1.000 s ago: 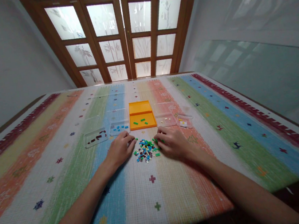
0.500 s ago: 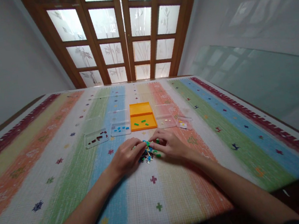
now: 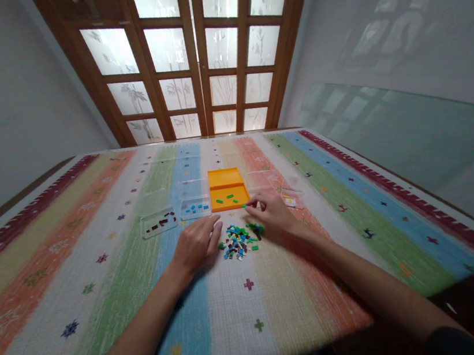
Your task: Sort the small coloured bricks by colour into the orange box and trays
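Observation:
A heap of small toy bricks [image 3: 237, 240], mostly blue, green, brown and white, lies on the striped tablecloth between my hands. Just left of the heap rests my left hand [image 3: 195, 242], its fingers loosely bent, thumb and forefinger slightly apart with nothing visible in them. My right hand [image 3: 273, 213] reaches beyond the heap and pinches a green brick [image 3: 245, 205] between thumb and forefinger, close to the front right corner of the orange case [image 3: 228, 206]. This case stands open, with several green bricks [image 3: 229, 196] inside its near half.
Left of the case stand a clear box [image 3: 184, 218] of blue bricks and another clear box [image 3: 145, 235] of dark brown ones. On the right is a clear box [image 3: 300, 205] with yellow and white pieces; my right hand partly covers the boxes there. Behind the table are glazed wooden doors [image 3: 198, 78].
My right hand has moved forward from the heap towards the orange case with a green brick. The left hand has drawn slightly left, uncovering the heap. The camera view has tilted up slightly.

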The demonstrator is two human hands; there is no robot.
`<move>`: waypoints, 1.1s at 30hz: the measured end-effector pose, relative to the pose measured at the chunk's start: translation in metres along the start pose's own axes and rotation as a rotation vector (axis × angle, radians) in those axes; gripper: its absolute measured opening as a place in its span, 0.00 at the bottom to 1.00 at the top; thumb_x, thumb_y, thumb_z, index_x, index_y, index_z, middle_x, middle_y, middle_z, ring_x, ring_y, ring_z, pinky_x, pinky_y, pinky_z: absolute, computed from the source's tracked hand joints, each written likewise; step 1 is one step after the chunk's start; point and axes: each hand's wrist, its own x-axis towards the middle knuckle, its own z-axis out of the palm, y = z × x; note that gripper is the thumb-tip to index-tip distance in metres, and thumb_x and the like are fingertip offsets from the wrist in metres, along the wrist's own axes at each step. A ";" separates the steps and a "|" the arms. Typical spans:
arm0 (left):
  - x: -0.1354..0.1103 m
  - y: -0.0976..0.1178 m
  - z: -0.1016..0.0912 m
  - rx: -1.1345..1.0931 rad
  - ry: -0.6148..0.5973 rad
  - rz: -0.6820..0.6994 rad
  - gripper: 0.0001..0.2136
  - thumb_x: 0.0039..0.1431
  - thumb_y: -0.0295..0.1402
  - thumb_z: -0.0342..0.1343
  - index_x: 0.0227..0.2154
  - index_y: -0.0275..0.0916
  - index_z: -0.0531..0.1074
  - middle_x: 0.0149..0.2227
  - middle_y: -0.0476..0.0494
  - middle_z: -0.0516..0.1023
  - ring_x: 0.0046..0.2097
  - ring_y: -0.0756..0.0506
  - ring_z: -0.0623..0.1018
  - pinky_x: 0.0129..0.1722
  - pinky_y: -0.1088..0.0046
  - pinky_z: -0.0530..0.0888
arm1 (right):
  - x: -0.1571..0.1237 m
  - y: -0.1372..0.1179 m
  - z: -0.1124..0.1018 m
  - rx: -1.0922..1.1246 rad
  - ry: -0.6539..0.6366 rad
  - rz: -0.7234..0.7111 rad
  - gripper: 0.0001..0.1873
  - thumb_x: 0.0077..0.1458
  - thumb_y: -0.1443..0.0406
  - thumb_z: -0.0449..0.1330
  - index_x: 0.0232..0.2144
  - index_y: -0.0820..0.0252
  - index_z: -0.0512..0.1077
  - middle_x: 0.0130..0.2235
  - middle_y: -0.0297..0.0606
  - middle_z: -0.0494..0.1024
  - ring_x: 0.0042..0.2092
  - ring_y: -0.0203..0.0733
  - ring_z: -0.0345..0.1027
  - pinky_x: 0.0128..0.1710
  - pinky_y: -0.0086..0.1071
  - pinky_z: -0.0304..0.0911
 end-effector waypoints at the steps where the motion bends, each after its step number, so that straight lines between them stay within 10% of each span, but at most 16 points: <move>1: -0.001 -0.003 -0.001 -0.005 -0.011 -0.024 0.14 0.72 0.32 0.43 0.47 0.35 0.73 0.42 0.37 0.82 0.42 0.43 0.82 0.44 0.65 0.79 | 0.006 0.004 -0.001 -0.065 0.009 0.011 0.05 0.54 0.67 0.63 0.30 0.62 0.79 0.28 0.36 0.77 0.29 0.37 0.66 0.33 0.31 0.59; 16: -0.007 -0.019 0.000 0.036 -0.168 -0.126 0.15 0.72 0.34 0.42 0.41 0.38 0.74 0.39 0.39 0.83 0.39 0.44 0.82 0.40 0.67 0.77 | 0.047 -0.001 0.005 -0.509 -0.178 0.219 0.15 0.59 0.62 0.59 0.42 0.61 0.83 0.38 0.48 0.84 0.38 0.47 0.75 0.34 0.33 0.61; 33: -0.007 -0.002 -0.001 -0.189 -0.329 -0.134 0.12 0.67 0.34 0.47 0.42 0.38 0.76 0.30 0.44 0.81 0.29 0.46 0.78 0.31 0.71 0.71 | 0.009 -0.023 0.000 -0.024 -0.523 -0.175 0.13 0.56 0.72 0.58 0.38 0.60 0.82 0.27 0.35 0.80 0.27 0.34 0.68 0.29 0.27 0.59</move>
